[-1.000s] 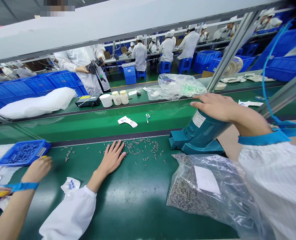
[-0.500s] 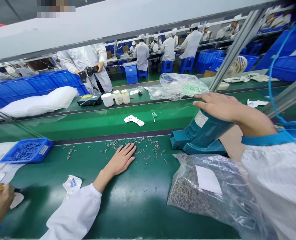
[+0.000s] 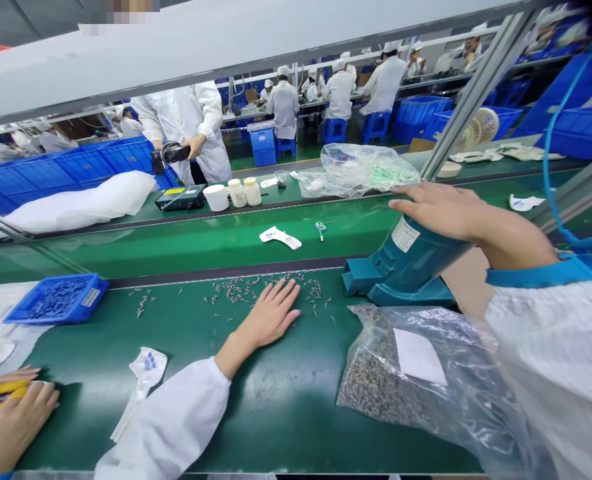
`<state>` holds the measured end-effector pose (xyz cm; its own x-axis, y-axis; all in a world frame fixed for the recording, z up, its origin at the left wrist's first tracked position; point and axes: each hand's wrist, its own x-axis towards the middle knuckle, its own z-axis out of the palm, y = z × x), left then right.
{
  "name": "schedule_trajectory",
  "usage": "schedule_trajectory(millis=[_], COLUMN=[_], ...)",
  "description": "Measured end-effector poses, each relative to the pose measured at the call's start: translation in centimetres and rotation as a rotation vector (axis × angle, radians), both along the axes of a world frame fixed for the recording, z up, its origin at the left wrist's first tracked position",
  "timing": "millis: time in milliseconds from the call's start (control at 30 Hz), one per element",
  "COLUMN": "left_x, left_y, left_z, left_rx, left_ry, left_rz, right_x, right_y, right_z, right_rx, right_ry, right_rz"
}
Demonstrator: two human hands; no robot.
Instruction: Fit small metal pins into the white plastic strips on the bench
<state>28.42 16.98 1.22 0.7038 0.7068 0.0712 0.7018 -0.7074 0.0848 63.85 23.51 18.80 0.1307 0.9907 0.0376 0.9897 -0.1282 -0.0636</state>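
Note:
My left hand (image 3: pixel 272 312) lies flat with fingers spread on the green work surface (image 3: pixel 276 413), among small scattered metal parts (image 3: pixel 233 288) that look like screws. Its fingers cover some of them. My right hand (image 3: pixel 439 210) rests with fingers stretched out over the top of a tilted teal plastic housing (image 3: pixel 411 263) that carries a white label. The palm hides part of its upper end. Below that housing lies a clear plastic bag (image 3: pixel 391 380) full of small metal parts, with a blank-looking white paper on it.
At far left, a co-worker's hands (image 3: pixel 19 423) hold a yellow-handled tool (image 3: pixel 1 393). A blue tray (image 3: pixel 59 300) of small blue parts stands behind them. White printed pieces (image 3: pixel 149 370) lie about. Across the green belt (image 3: pixel 201 243) are bottles (image 3: pixel 237 193) and a plastic bag (image 3: pixel 361 172).
My left hand has slid right across the small metal parts. My right hand stays on the teal housing. White pieces on the belt have shifted right, and the co-worker's hands have come further into view.

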Motion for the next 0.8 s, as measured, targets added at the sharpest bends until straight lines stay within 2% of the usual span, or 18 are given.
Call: schedule_trajectory(millis=[133, 233, 333, 533, 633, 733, 800], left_x=[5.0, 6.2, 5.6, 2.3, -0.2, -2.3, -2.8], left_y=[0.0, 0.0, 0.1, -0.4, -1.3, -3.0, -4.4], left_z=[-2.0, -3.0, -3.0, -1.6, -0.6, 0.6, 1.1], left_rx=[0.021, 0.022, 0.005, 0.032, 0.019, -0.082, -0.143], left_ry=[-0.03, -0.049, -0.028, -0.027, -0.003, 0.047, 0.056], left_rz=[0.133, 0.237, 0.273, 0.239, 0.155, -0.09, -0.247], right_x=[0.2, 0.3, 0.0, 0.1, 0.3, 0.3, 0.2], right_y=[0.2, 0.3, 0.2, 0.2, 0.3, 0.4, 0.3], right_z=[-0.2, -0.3, -0.1, -0.1, -0.3, -0.2, -0.1], right_rx=[0.009, 0.016, 0.002, -0.007, 0.025, 0.019, 0.006], right_ry=[-0.011, -0.004, 0.009, -0.006, -0.022, -0.031, -0.033], right_rz=[0.007, 0.012, -0.001, -0.001, 0.017, 0.016, 0.012])
